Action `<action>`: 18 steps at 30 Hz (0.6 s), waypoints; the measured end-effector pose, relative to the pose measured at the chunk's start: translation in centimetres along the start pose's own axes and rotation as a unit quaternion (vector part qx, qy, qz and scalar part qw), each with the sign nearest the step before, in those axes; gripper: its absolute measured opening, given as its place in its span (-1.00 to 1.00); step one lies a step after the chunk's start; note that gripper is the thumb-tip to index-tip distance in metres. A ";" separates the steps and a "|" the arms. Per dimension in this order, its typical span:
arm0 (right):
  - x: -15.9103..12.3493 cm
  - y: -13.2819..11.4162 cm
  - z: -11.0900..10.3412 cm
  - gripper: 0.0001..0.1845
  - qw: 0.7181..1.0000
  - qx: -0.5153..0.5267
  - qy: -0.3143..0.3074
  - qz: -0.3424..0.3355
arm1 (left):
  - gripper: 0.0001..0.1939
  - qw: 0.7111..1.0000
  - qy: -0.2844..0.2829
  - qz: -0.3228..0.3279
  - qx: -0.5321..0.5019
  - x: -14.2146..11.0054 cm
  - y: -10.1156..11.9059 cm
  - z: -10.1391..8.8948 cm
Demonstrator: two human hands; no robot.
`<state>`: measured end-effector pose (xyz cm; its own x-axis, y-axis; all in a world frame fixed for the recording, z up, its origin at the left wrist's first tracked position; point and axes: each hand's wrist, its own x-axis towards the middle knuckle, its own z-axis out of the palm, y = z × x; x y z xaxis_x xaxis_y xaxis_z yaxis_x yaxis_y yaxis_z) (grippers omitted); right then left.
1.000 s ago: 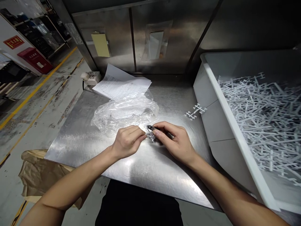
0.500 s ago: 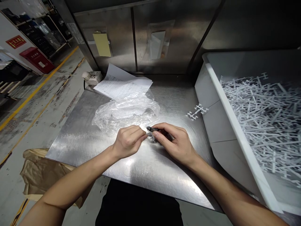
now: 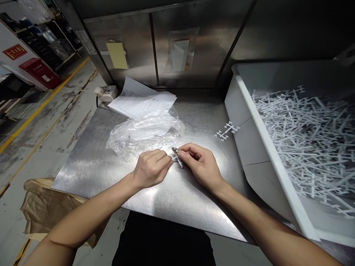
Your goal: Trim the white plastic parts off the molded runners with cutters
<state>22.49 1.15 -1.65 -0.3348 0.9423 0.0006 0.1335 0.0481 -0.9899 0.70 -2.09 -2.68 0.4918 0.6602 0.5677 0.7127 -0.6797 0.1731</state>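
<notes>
My left hand (image 3: 153, 168) is closed in a pinch on one end of a small white plastic sprue (image 3: 178, 159), whose short cross branches stick out to the right of the fingertips. My right hand (image 3: 203, 166) is closed around a small dark metal nail clipper (image 3: 175, 149), most of it hidden by the fingers. The clipper's tip is right by the sprue, between the two hands. Whether its jaws touch the plastic I cannot tell. Both hands are just above the steel table (image 3: 166, 207). Behind them lies a crumpled clear plastic bag (image 3: 144, 131), with small white bits at its right edge.
A large grey bin (image 3: 257, 118) on the right holds a heap of white sprues (image 3: 310, 147). Another branched sprue (image 3: 227, 131) lies beside it. Printed papers (image 3: 142, 98) and a power socket (image 3: 107, 93) are at the back; brown paper (image 3: 52, 207) is at lower left.
The right hand has shifted slightly and tilted the clipper, so more of the sprue shows between the hands. The left hand keeps its pinch. The whole view has moved a little.
</notes>
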 end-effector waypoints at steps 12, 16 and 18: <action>0.9 0.0 -1.3 -0.72 0.999 -0.006 0.028 -0.037 | -0.84 0.984 0.049 -0.130 -0.110 0.2 -0.5 -0.8; 0.8 -0.2 -1.4 -0.73 0.999 -0.007 0.021 -0.043 | -0.84 0.972 0.057 -0.175 -0.147 0.2 -0.6 -1.1; 0.8 -0.3 -1.4 -0.74 0.999 -0.006 0.009 -0.046 | -0.83 0.968 0.062 -0.183 -0.160 0.2 -0.5 -1.1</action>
<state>23.50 2.36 -1.12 -0.3297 0.9393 0.0948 0.1143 0.1394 -0.9836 -0.16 -1.94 -1.75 0.1575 0.8457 0.5098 0.6262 -0.4847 0.6106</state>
